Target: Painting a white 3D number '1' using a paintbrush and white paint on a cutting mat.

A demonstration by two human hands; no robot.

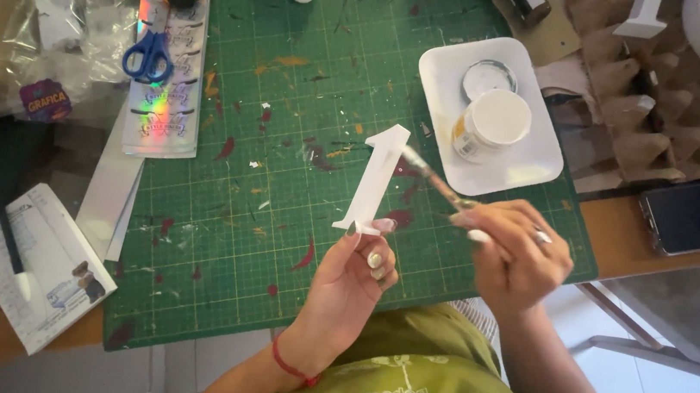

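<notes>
Closest to the lens, a white number-one cutout point(376, 178) is pinched by its base in the left hand point(350, 279), fingers closed on it, held up over the green cutting mat point(288, 129). At about 3 o'clock from it, a thin paintbrush point(432, 177) is gripped in the right hand point(517, 256), bristles touching the cutout's upper edge. Toward 1 o'clock, an open paint jar point(493, 123) and its lid point(489, 78) are parked on a white tray point(535, 164). Blue scissors point(149, 57) are left way over at 10 o'clock.
</notes>
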